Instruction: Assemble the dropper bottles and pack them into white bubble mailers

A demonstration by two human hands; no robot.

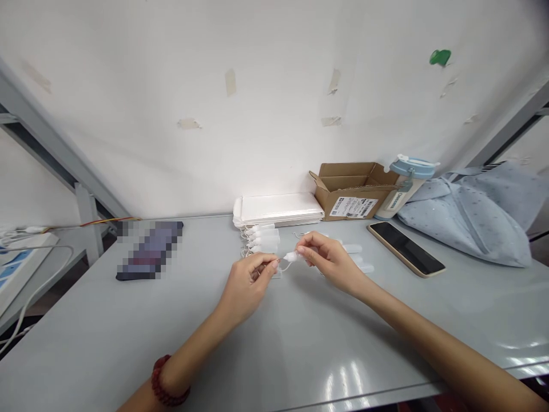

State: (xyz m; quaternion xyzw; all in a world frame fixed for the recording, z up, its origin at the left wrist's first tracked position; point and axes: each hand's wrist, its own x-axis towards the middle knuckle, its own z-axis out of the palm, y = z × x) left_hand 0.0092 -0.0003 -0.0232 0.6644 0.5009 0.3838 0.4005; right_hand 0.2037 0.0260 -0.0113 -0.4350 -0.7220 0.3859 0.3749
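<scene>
Above the grey table, my right hand [323, 256] pinches a small white-topped needle-tip bottle [291, 257], whose body is mostly hidden by the fingers. A thin dark tip points left from the white top, and a thin white strap curves below it. Thumb and forefinger of my left hand [251, 283] close on the end of that tip. Behind my left hand lies a row of similar small bottles [265, 238], translucent with white tops. Several more translucent pieces [355, 249] lie beyond my right hand, partly covered by it.
White flat boxes or envelopes [278, 209] are stacked against the wall. Beside them stand an open cardboard box [354, 191] and a blue-lidded cup [403, 186]. A phone [405, 249] and a pale blue fabric bag [472, 220] lie right. A blurred dark device [150, 252] and power strip [26, 263] are left.
</scene>
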